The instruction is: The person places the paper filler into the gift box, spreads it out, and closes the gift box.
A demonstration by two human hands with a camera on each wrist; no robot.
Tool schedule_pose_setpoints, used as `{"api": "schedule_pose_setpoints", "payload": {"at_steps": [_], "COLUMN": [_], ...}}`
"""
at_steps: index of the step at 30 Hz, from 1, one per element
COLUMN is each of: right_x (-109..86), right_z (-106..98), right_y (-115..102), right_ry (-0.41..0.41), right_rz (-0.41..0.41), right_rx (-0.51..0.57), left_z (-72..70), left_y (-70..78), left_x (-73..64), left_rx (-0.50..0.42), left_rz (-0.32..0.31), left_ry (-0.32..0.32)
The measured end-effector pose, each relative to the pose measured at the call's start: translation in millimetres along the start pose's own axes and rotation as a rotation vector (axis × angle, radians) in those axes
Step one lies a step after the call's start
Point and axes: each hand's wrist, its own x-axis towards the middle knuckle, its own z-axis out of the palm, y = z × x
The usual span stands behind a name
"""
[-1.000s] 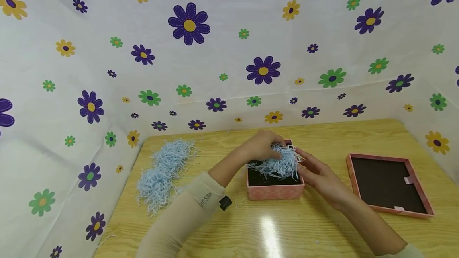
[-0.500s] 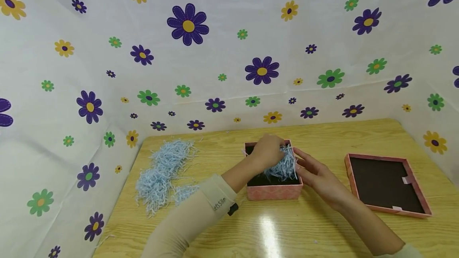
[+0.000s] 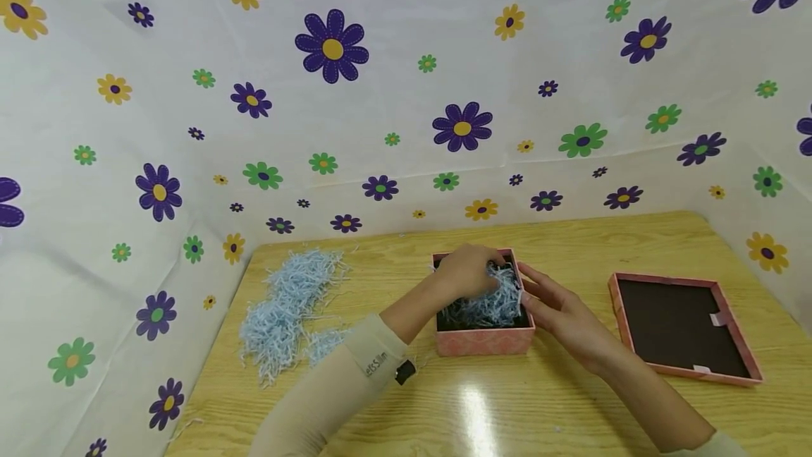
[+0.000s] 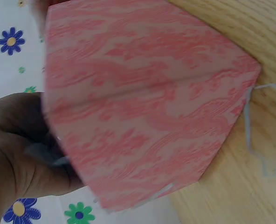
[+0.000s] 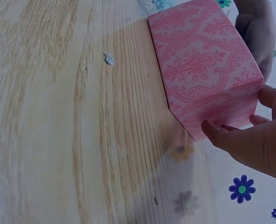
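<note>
My left hand (image 3: 468, 271) reaches down into a pink patterned box (image 3: 484, 343) with a dark inside. Its thumb and fingers are bent round light blue shredded paper (image 3: 495, 307); the fingertips are partly hidden. In the left wrist view the box wall (image 4: 147, 102) covers much of that left hand (image 4: 31, 149). My right hand (image 3: 571, 319) rests its fairly straight fingers on the right side of the box. The right wrist view shows the fingers (image 5: 215, 133) touching the box's outer wall (image 5: 203, 60).
A larger heap of light blue shredded paper (image 3: 285, 312) lies on the left of the wooden table (image 3: 507, 407), with a smaller clump (image 3: 326, 343) beside it. The pink box lid (image 3: 688, 326) lies inside up on the right. Flower-printed cloth (image 3: 393, 104) encloses the back and sides.
The clump of shredded paper has gone lower and spread inside the box, with my left hand following it down. My right hand stays at the box's right side.
</note>
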Motion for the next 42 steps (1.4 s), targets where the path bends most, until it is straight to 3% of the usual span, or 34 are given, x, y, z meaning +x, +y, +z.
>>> {"api": "schedule_pose_setpoints", "payload": {"at_steps": [3,9,16,21,27,35,39,42], "right_x": [0.2,0.9,2.1,1.0,0.7,1.5,1.4,1.2], "right_z": [0.6,1.5,1.9,1.0,1.9,3.5,3.4,2.6], "right_y": [-0.8,-2.2,-2.5,-3.3,-4.4,-3.0,-3.1,-2.9], "right_ry": [0.006,0.011,0.017,0.026,0.021,0.008,0.007,0.009], "right_rz": [0.0,0.009,0.008,0.014,0.023,0.027,0.024,0.018], "right_rx": [-0.005,-0.005,-0.011,-0.013,-0.005,0.005,0.011,0.018], "left_z": [-13.3,-38.7,-53.8,-51.7,-44.4,-43.4,-38.3,-31.4], "left_y": [-6.3,-29.2,-65.1,-88.9,-123.1,-185.6,-211.4,-223.5], "left_x": [-7.7,-29.2,-61.0,-79.6,-104.6,-143.7,-166.0,-181.0], "left_rx": [-0.05,-0.258,-0.48,-0.554,-0.606,-0.643,-0.651,-0.649], "left_rz": [0.04,0.114,0.135,0.123,0.019,-0.07,-0.09,-0.077], "left_ry": [0.018,0.029,0.065,0.109,0.145,0.216,0.187,0.111]}}
